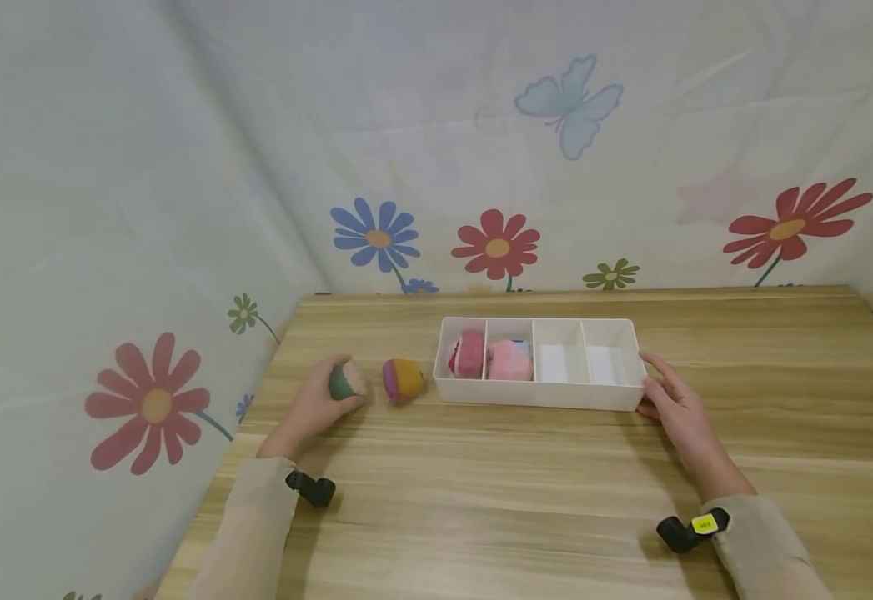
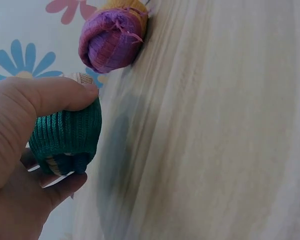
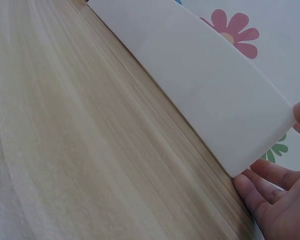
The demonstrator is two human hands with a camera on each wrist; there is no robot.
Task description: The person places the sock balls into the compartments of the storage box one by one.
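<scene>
My left hand (image 1: 318, 400) grips a rolled-up sock (image 2: 65, 130), ribbed green with a cream part, thumb on one side and fingers on the other. Just right of it on the table lies a second rolled sock (image 1: 404, 379), yellow and purple. A long white divided box (image 1: 549, 396) stands further right. Its leftmost compartment holds a dark pink rolled sock (image 1: 469, 354), and the one beside it a light pink rolled sock (image 1: 509, 360). Against the box's right end rests my right hand (image 1: 676, 404); in the right wrist view its fingertips (image 3: 247, 187) touch the end wall near the bottom corner.
The wood-grain table (image 1: 481, 500) runs back to a pale cloth wall (image 1: 421, 125) printed with flowers and a butterfly. Another cloth wall (image 1: 68, 250) borders the left side. The box's two right compartments show bare white floors.
</scene>
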